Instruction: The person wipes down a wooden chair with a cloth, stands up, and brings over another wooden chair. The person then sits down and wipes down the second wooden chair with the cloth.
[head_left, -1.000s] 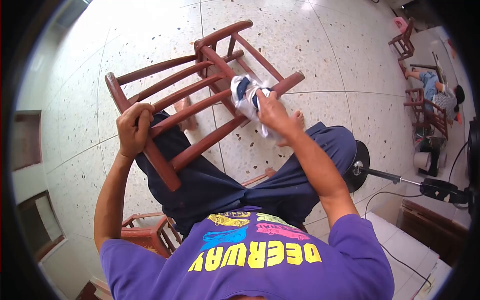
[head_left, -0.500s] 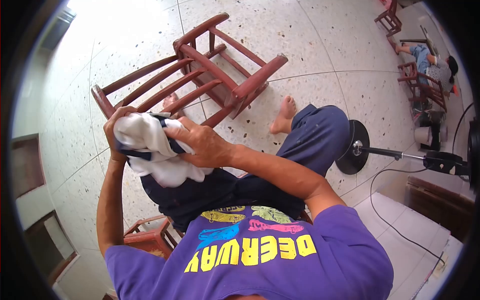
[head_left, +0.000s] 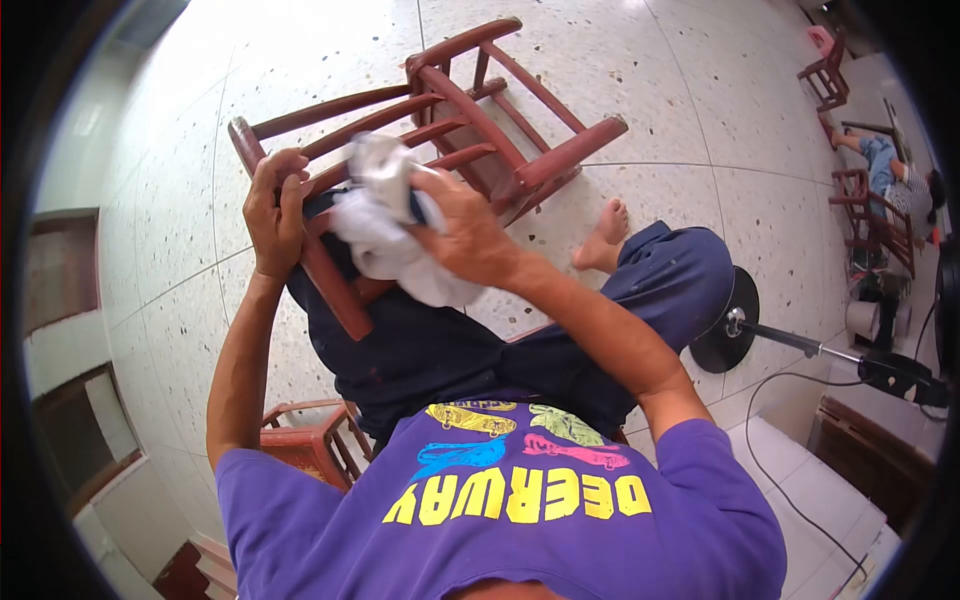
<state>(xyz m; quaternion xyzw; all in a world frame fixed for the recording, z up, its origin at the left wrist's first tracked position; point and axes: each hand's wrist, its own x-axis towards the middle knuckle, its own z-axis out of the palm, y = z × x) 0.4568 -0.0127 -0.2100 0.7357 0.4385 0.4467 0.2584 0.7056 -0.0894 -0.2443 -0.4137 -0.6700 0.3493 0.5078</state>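
A reddish-brown wooden chair lies tipped over in front of me, one end of it resting against my lap. My left hand is closed around its near post, fingers curled over the wood. In my right hand is a bunched white cloth with a dark patch. The cloth lies over the chair's rungs close to that post and hides part of them; it is slightly blurred.
A small red stool stands beside my left hip. To my right is a round black stand base with a pole and a loose cable. Another person is at the far right among wooden chairs.
My left hand has let go of the cloth and taken hold of the chair post. My right hand has moved the cloth onto the rungs. The chair's near end now lies over my lap.
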